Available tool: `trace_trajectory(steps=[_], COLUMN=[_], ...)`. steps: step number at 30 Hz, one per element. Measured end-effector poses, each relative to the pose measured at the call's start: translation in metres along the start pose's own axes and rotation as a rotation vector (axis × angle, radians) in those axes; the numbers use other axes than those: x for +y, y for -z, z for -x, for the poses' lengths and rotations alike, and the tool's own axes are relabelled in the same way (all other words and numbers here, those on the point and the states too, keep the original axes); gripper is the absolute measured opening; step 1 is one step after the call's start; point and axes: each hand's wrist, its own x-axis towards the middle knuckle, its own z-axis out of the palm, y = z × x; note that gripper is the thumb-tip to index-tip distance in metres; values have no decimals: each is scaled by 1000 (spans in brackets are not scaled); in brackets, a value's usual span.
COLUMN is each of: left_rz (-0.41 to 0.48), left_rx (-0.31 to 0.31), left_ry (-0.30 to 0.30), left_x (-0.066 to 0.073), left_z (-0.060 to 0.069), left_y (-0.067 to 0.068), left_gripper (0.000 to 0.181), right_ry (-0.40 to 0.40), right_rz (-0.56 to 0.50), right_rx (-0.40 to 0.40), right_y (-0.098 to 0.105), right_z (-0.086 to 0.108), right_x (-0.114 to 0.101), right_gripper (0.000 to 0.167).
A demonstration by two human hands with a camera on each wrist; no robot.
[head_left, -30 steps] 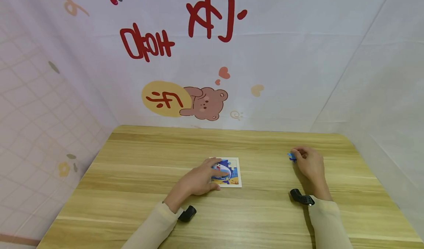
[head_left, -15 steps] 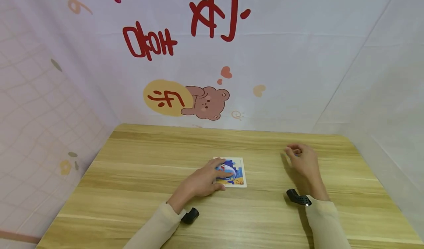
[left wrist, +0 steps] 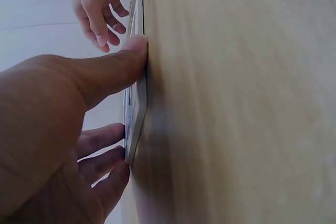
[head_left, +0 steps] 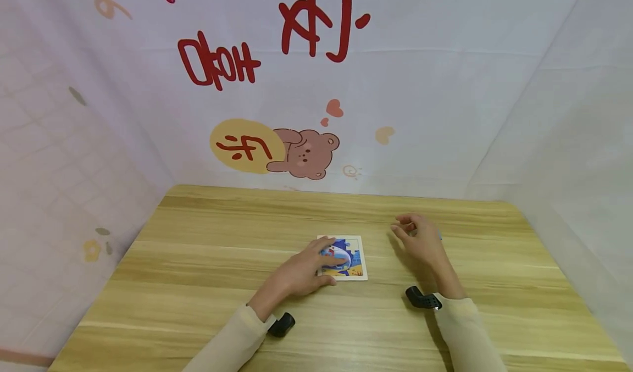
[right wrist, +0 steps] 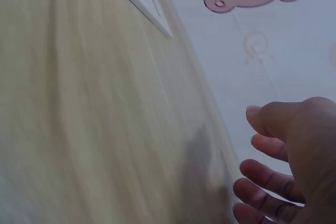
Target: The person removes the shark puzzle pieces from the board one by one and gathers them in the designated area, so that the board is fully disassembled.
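In the head view my left hand (head_left: 301,267) rests on a small square jigsaw puzzle (head_left: 357,267) with a pale border and a blue and yellow picture. Its fingers spread over the left part, and the thumb lies at the near edge; the left wrist view shows this thumb (left wrist: 118,72) on the board's rim. My right hand (head_left: 420,240) is apart from the puzzle, to its right, above the table. In the right wrist view its fingers (right wrist: 265,174) are loosely bent with nothing between them. Just behind it, a bit of a blue puzzle piece (head_left: 439,235) shows, mostly hidden.
The wooden table (head_left: 222,234) extends on all sides of the puzzle. A white cloth (head_left: 420,86) with red characters and a printed bear (head_left: 309,155) hangs behind its back edge. Cloth also hangs at both sides. Each wrist wears a black device (head_left: 282,325).
My right hand held a blue puzzle piece at the right one second ago. It has let go and moved left toward the puzzle, leaving the piece behind. The left hand stays on the puzzle.
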Motion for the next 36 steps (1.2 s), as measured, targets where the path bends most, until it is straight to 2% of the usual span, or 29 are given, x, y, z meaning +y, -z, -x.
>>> trace_trajectory(steps=[11, 23, 30, 36], left_rz=[0, 9, -19, -59], left_rx=[-4, 2, 5, -10], left_ry=[-7, -8, -17, -4], left_x=[-2, -2, -2, -2], left_z=[1, 1, 2, 0], left_y=[1, 0, 1, 2], left_gripper=[49, 49, 49, 49], right_ry=[55, 100, 133, 107], right_rz=[-60, -108, -59, -19], right_rx=[-111, -165, -180, -159], right_y=[-30, -47, -59, -67], right_z=[2, 12, 15, 18], right_x=[-30, -56, -62, -69], right_gripper=[35, 30, 21, 16])
